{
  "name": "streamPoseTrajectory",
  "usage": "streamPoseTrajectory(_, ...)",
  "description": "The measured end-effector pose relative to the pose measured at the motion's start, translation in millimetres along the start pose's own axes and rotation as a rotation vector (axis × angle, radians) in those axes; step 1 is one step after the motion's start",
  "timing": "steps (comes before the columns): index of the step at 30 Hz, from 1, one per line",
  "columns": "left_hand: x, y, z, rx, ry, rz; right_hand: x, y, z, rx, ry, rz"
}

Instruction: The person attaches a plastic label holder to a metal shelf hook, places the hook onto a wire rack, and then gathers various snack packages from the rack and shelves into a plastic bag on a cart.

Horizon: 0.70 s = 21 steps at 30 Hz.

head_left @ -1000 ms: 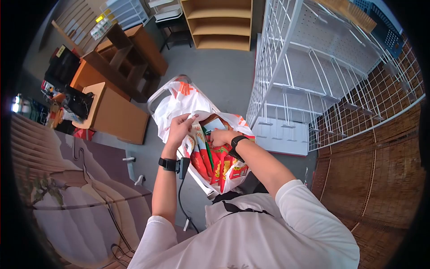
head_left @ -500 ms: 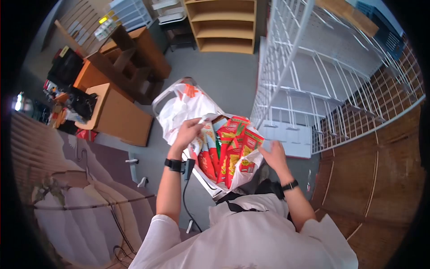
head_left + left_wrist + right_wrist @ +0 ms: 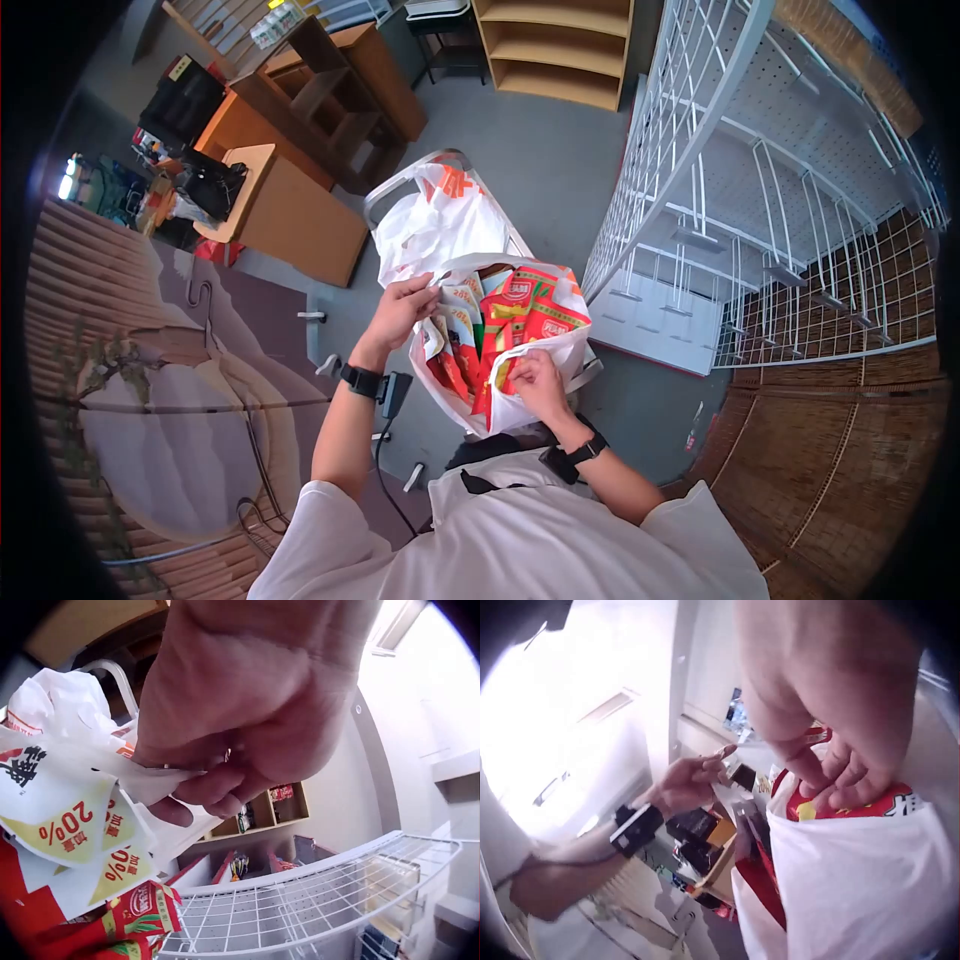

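An open white plastic bag point(image 3: 565, 362) holds red snack packets point(image 3: 518, 292) and white-and-red packets point(image 3: 462, 318). My left hand point(image 3: 402, 312) pinches the bag's left rim; its fingers curl round white plastic in the left wrist view, beside packets marked 20% point(image 3: 67, 829). At the near right side, my right hand point(image 3: 543, 388) has bent fingers on the rim. The right wrist view has that hand point(image 3: 832, 712) pinching the bag's edge point(image 3: 840, 829), with fingertips against a red packet point(image 3: 877, 806). Packet bottoms are hidden in the bag.
The bag sits on a metal-framed cart point(image 3: 515, 235), with another white bag point(image 3: 435, 232) beyond it. A white wire rack point(image 3: 690, 210) stands on the right, wooden furniture point(image 3: 305, 225) at the left, and a shelf unit point(image 3: 555, 48) at the back.
My right hand came out of the bag to its right side, then moved onto the near rim. My left hand keeps its hold on the left rim. The head view has shifted.
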<state>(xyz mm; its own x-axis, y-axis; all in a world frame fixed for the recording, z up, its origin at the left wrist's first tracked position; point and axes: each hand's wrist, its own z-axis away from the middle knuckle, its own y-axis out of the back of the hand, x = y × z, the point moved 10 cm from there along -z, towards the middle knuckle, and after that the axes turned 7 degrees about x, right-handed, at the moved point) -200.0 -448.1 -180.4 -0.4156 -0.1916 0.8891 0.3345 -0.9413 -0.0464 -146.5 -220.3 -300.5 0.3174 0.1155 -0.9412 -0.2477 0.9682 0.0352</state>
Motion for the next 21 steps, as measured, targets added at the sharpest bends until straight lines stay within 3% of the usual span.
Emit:
streamPoseTrajectory(2, -5, 4, 2, -0.06, 0.007, 0.032, 7, -9, 4, -0.126, -0.109, -0.429)
streamPoseTrajectory(3, -8, 4, 3, -0.116, 0.011, 0.053, -9, -4, 12, -0.116, -0.102, -0.426)
streamPoseTrajectory(5, -26, 12, 3, -0.17, 0.048, 0.001, -13, -13, 28, -0.083, -0.449, -0.69)
streamPoseTrajectory(7, -57, 18, 12, -0.063, 0.188, 0.038, 2, -36, 30, -0.164, -0.35, -0.53)
streamPoseTrajectory(8, -76, 12, 15, -0.108, 0.234, 0.203, 4, -56, 32, -0.218, -0.356, -0.551)
streamPoseTrajectory(9, -100, 17, 9, -0.273, 0.215, 0.085, 0, -71, 31, -0.258, -0.36, -0.566)
streamPoseTrajectory(11, -71, 8, 28, -0.321, 0.321, 0.22, -27, -78, 31, -0.242, -0.234, -0.481)
streamPoseTrajectory(13, -46, 18, 18, -0.356, 0.324, 0.314, -20, -43, 22, 0.115, -0.175, -0.028)
streamPoseTrajectory(14, -37, 19, 3, -0.439, 0.303, 0.372, -63, -22, 21, 0.237, 0.025, 0.204)
streamPoseTrajectory(15, -33, 20, -14, -0.518, 0.29, 0.432, -67, 15, 18, 0.469, 0.06, 0.379)
streamPoseTrajectory(17, -12, 5, -59, -0.614, 0.282, 0.534, -98, 56, 15, 0.611, 0.004, -0.213)
streamPoseTrajectory(18, 1, -2, -57, -0.633, 0.287, 0.541, -139, 75, 14, 0.586, 0.078, -0.134)
streamPoseTrajectory(19, 27, -6, -54, -0.627, 0.144, 0.415, -150, 63, 33, 0.601, 0.086, -0.13)
streamPoseTrajectory(20, 63, -7, -49, -0.629, -0.024, 0.288, -168, 47, 45, 0.55, 0.145, -0.295)
streamPoseTrajectory(21, 75, 12, -18, -0.608, -0.047, 0.208, -193, 38, 58, 0.498, 0.22, -0.45)
